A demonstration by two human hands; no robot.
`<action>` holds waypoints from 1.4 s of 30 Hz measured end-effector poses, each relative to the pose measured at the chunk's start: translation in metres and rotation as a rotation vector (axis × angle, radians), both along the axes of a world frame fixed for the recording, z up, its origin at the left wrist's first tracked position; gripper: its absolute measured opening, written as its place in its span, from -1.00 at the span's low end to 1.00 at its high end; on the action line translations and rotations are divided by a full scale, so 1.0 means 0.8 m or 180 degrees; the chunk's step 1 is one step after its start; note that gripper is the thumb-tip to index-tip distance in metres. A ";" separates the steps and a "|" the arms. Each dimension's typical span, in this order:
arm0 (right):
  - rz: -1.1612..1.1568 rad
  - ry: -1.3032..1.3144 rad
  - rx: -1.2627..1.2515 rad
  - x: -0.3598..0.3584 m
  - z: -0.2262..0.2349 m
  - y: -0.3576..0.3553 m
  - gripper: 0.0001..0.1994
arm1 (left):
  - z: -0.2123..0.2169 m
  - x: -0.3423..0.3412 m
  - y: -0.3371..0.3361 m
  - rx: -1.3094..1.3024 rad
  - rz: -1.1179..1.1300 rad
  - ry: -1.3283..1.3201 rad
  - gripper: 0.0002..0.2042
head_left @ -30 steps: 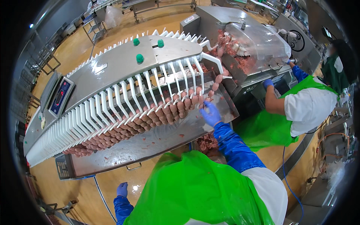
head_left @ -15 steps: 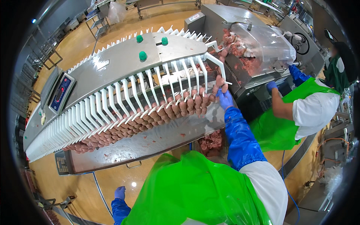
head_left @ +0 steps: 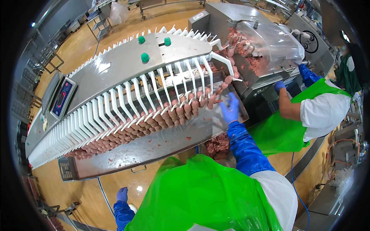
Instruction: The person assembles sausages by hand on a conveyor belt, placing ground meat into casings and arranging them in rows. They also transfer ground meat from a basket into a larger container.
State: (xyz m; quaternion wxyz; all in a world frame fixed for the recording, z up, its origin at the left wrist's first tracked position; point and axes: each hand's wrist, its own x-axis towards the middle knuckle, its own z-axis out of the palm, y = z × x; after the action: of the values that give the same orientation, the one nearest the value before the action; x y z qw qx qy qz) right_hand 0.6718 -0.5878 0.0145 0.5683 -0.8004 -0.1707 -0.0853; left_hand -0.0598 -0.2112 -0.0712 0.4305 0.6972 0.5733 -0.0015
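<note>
Gloved in blue, my right hand is open with its fingers apart, just below the end of the rack. Close to its fingertips, a linked chain of sausages runs down from the last white hook, with a slight gap between. Many linked sausages hang in loops from the row of white hooks along the rack's near side. My left hand, also gloved in blue, hangs low over the floor, away from the rack. Its fingers look curled, and I see nothing in it.
Under the sausages lies a metal tray with meat scraps. A crate of ground meat sits below its right end. A machine with a clear cover stands right; beside it works a person in a green apron. A scale is at left.
My right hand has let go of the sausage at the rack's end and opened, drawing slightly down. The hooks and hanging sausages have shifted a little. My left hand stays low.
</note>
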 end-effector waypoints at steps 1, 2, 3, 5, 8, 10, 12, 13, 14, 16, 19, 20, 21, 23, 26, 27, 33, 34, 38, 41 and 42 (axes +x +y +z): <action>-0.0187 -0.0149 -0.0027 0.017 0.008 -0.014 -0.19 | 0.001 -0.001 -0.004 -0.0009 0.0038 -0.0045 -0.64; -0.0369 -0.0299 -0.0057 0.032 0.023 -0.023 -0.13 | -0.001 -0.004 -0.008 -0.0052 -0.0021 0.0063 -0.64; -0.0450 -0.0517 -0.0257 0.043 0.039 -0.025 -0.14 | -0.003 -0.005 -0.011 -0.0084 -0.0080 0.0174 -0.65; -0.0634 -0.0965 -0.0656 0.067 0.069 -0.028 -0.16 | -0.003 -0.005 -0.014 -0.0162 -0.0097 0.0268 -0.64; 0.0033 -0.1144 -0.0283 0.108 0.077 -0.018 -0.20 | -0.003 -0.012 -0.015 -0.0238 -0.0020 0.0273 -0.63; 0.0417 -0.0284 0.0195 0.127 0.055 -0.015 -0.27 | -0.004 -0.010 -0.007 -0.0199 -0.0087 0.0280 -0.62; 0.0606 0.0448 0.0252 0.119 0.051 -0.004 -0.43 | -0.003 -0.014 -0.009 -0.0118 -0.0078 0.0317 -0.62; 0.0549 0.0426 0.0331 0.107 0.044 0.002 -0.48 | -0.004 -0.014 -0.011 -0.0084 -0.0075 0.0323 -0.61; 0.0493 0.0404 0.0411 0.097 0.031 0.008 -0.53 | -0.005 -0.013 -0.011 -0.0042 -0.0048 0.0275 -0.61; 0.0476 0.0584 0.0267 0.081 -0.017 0.005 -0.61 | -0.003 0.006 -0.006 0.0024 -0.0069 0.0187 -0.61; 0.0991 0.0614 -0.0267 -0.005 -0.022 0.035 -0.66 | -0.016 -0.003 -0.029 -0.0080 0.0067 0.0057 -0.62; 0.0969 0.0500 -0.0312 -0.031 -0.025 0.046 -0.68 | -0.017 0.000 -0.028 -0.0109 0.0015 0.0122 -0.61; 0.0951 0.0386 -0.0356 -0.050 -0.027 0.056 -0.69 | -0.018 0.000 -0.026 -0.0136 -0.0034 0.0189 -0.61; 0.1094 0.0141 -0.0205 -0.064 -0.031 0.066 -0.69 | -0.024 -0.005 -0.030 -0.0222 -0.0028 0.0244 -0.63; 0.1214 0.0166 -0.0104 -0.061 -0.021 0.059 -0.70 | -0.034 -0.024 -0.034 -0.0077 -0.0266 0.0329 -0.66; 0.1290 0.0248 -0.0096 -0.048 -0.015 0.047 -0.70 | -0.037 -0.028 -0.032 0.0175 -0.0583 0.0440 -0.66; 0.0478 -0.0660 0.0452 0.081 0.095 -0.012 -0.47 | -0.027 -0.027 -0.022 0.0167 -0.0840 0.1523 -0.50; 0.0352 -0.0737 0.0255 0.097 0.093 -0.031 -0.42 | 0.038 0.029 -0.021 0.0187 -0.1091 0.1288 -0.51; 0.1175 0.0796 -0.0511 0.150 0.060 -0.012 -0.42 | 0.066 0.013 -0.051 0.0062 -0.0135 0.0992 -0.54; 0.1160 0.0372 0.0345 0.132 -0.012 -0.009 -0.60 | 0.067 0.024 -0.046 0.0188 -0.0213 0.0935 -0.54; 0.1097 -0.0061 -0.0039 0.134 -0.044 -0.016 -0.63 | 0.061 0.025 -0.049 0.0193 -0.0202 0.0886 -0.54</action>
State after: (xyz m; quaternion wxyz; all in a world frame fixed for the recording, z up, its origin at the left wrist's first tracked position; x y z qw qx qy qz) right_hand 0.7792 -0.6004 -0.0210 0.5680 -0.7618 -0.3114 0.0069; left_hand -0.0397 -0.2503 -0.0226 0.3253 0.7207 0.6049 -0.0945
